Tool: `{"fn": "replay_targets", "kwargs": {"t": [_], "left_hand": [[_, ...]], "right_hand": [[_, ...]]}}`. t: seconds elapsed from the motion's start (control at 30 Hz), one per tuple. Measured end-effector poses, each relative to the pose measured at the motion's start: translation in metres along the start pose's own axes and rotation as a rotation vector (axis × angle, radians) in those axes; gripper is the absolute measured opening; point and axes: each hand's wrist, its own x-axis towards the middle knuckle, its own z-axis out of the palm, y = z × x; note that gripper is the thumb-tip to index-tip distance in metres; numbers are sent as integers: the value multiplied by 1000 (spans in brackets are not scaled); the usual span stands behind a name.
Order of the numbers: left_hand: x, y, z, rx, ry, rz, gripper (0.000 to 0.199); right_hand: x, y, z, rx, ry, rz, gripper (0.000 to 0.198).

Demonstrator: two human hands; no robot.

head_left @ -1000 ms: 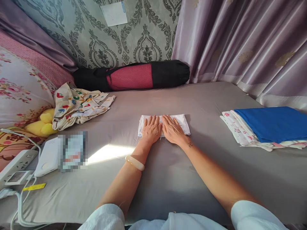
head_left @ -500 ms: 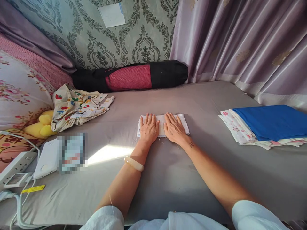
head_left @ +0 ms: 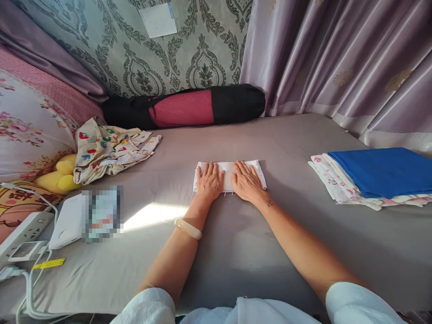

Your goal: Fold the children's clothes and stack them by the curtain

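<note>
A white folded cloth [head_left: 228, 173] lies flat on the grey bed sheet [head_left: 270, 139], with loose threads along its near edge. My left hand [head_left: 209, 180] rests palm down on the left part of the cloth, fingers stretched forward. On the right part lies my right hand [head_left: 246, 181], also flat with its fingers extended. Between the two hands a strip of the cloth shows; what is under the palms is hidden. A pale bangle [head_left: 188, 228] sits on my left forearm.
To the right is a stack of folded fabrics with a blue cloth [head_left: 388, 171] on top. A crumpled patterned cloth [head_left: 111, 150], a white power bank [head_left: 69, 220] and a power strip [head_left: 25, 231] with cables are at the left. A black and red rolled bag [head_left: 184, 108] lies along the wall.
Both hands stay flat on the white cloth, with the fingertips a touch nearer to me. Nothing else has visibly moved apart from a slight camera shift.
</note>
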Motion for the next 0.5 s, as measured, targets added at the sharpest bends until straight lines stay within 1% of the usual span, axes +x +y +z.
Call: {"fn": "replay_targets", "kwargs": {"t": [0.13,0.23,0.3,0.4,0.5], "left_hand": [[-1,0,-3,4,65,1,52],[-1,-2,-4,28,114,-38,52],[-1,-4,-3,38,93,-70,53],[-1,-7,0,35,18,-89,56],[0,-8,2,34,5,-85,57]], "right_hand": [[-1,2,-3,-19,70,16,57],[-1,4,-3,-35,93,23,58],[-2,5,-1,-37,63,41,59],[-3,5,1,-37,22,65,59],[-3,5,1,-41,3,61,60]]}}
